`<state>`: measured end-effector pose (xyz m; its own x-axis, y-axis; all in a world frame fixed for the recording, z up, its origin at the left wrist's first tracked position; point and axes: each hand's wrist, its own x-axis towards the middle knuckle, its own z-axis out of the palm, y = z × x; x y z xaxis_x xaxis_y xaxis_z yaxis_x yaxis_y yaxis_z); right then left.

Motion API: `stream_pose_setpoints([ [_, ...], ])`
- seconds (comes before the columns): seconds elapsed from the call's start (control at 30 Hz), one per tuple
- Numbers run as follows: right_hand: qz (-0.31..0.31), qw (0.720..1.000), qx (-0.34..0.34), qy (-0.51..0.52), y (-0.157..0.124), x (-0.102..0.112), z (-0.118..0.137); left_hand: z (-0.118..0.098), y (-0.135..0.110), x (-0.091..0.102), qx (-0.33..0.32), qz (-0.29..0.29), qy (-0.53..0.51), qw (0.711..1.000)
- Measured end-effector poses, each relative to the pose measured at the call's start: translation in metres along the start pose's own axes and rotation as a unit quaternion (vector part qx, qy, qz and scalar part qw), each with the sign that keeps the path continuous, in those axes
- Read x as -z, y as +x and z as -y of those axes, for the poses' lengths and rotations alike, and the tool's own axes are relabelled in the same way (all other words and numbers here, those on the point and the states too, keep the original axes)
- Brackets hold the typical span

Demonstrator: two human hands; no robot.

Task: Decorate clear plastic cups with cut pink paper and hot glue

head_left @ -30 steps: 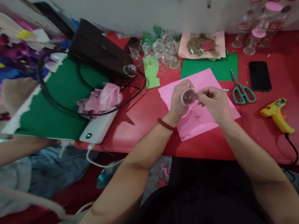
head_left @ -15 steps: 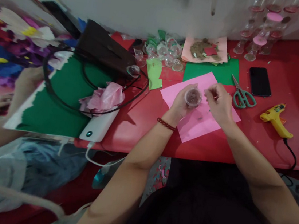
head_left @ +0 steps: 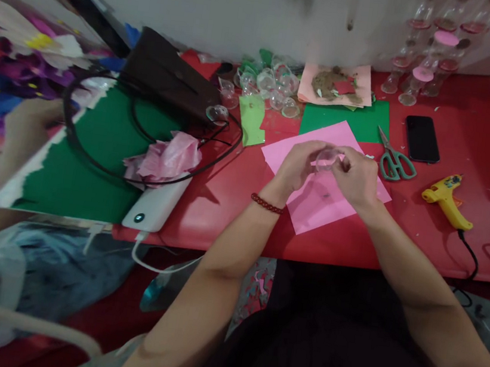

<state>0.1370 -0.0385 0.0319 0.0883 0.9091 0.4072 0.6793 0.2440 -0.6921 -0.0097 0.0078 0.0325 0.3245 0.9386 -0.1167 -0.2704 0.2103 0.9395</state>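
A small clear plastic cup (head_left: pixel 327 159) is held above a pink sheet of paper (head_left: pixel 310 216). My left hand (head_left: pixel 300 164) is closed around the cup's left side. At its right side, my right hand (head_left: pixel 357 175) has its fingers curled in and pinched at the rim. The cup is tilted, and its contents do not show clearly from here. Small dark specks lie on the pink sheet below the hands. Green-handled scissors (head_left: pixel 396 165) lie just right of my right hand.
At the right are a black phone (head_left: pixel 422 138) and a yellow glue gun (head_left: pixel 448 200). Clear stacked cups (head_left: pixel 422 74) stand at the back; brown grit lies on peach paper (head_left: pixel 363 88). At left are a power bank (head_left: pixel 158 205), a black cable loop and another person's arm (head_left: pixel 24 142).
My right hand has moved left onto the cup. The cup has tipped from its earlier position, where its open top and dark contents showed. The view has shifted slightly.
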Motion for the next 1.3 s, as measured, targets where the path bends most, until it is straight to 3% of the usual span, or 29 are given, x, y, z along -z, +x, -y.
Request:
stream_pose_setpoints([
  [0.23, 0.004, 0.996, 0.016, -0.089, -0.002, -0.004, -0.007, 0.0, -0.004, 0.001, 0.018, 0.026, 0.004, 0.999],
  [0.6, 0.032, 0.992, 0.039, -0.116, -0.003, -0.003, -0.01, 0.005, -0.006, -0.01, 0.017, -0.004, -0.047, 0.999],
  [0.73, 0.045, 0.992, 0.041, -0.114, -0.004, -0.004, -0.007, 0.012, -0.003, -0.011, 0.024, -0.045, -0.059, 0.997],
  [0.8, 0.04, 0.993, 0.038, -0.108, -0.004, -0.004, -0.006, 0.013, -0.002, -0.011, 0.022, -0.056, -0.07, 0.996],
  [0.97, 0.005, 0.996, 0.037, -0.086, 0.0, -0.001, -0.008, 0.008, -0.005, -0.009, 0.025, -0.009, -0.088, 0.996],
  [1.3, -0.016, 0.995, 0.048, -0.089, -0.002, -0.005, -0.011, 0.009, -0.004, -0.012, 0.011, -0.034, -0.069, 0.997],
])
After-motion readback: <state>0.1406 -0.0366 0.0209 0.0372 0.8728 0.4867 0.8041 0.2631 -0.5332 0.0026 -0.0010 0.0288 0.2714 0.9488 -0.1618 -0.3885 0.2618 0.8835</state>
